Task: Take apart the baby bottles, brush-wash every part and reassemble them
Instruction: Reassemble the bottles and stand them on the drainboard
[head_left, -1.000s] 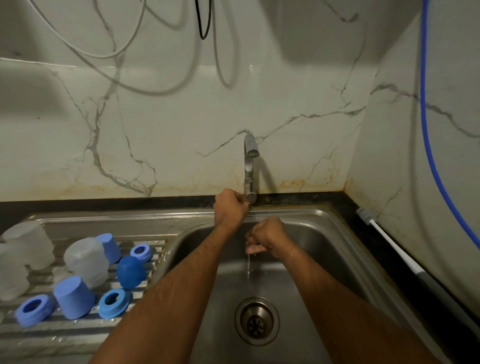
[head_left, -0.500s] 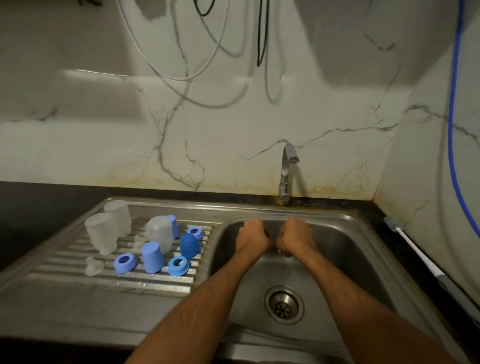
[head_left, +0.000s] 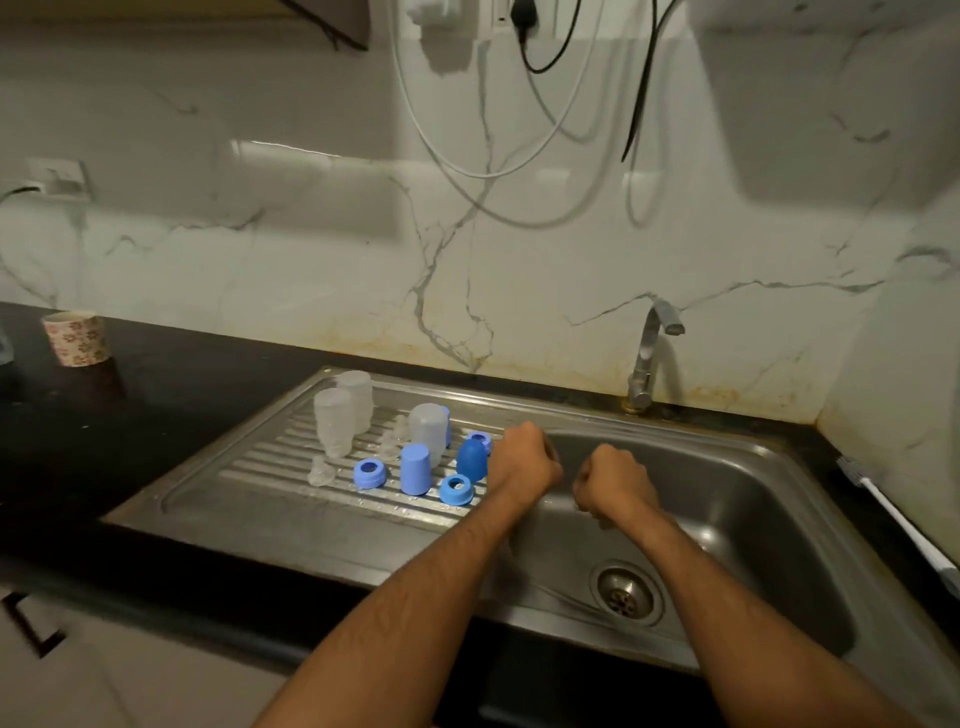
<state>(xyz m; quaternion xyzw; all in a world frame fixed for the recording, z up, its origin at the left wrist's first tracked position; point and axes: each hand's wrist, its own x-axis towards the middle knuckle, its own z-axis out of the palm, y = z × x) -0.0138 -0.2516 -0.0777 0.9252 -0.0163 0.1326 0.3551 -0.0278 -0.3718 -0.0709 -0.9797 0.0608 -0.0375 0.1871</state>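
Both our left hand (head_left: 524, 462) and right hand (head_left: 613, 480) are fisted, each grip empty; wet reaching could topple the light-blue plastic cap (head_left: 414, 468).

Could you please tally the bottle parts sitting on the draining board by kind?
Clear bottle bodies, upside down: 3
Blue screw rings: 3
Blue caps: at least 2; a third may be hidden behind one bottle
Clear teats: 3, hard to tell apart
Total: 11 plainly seen
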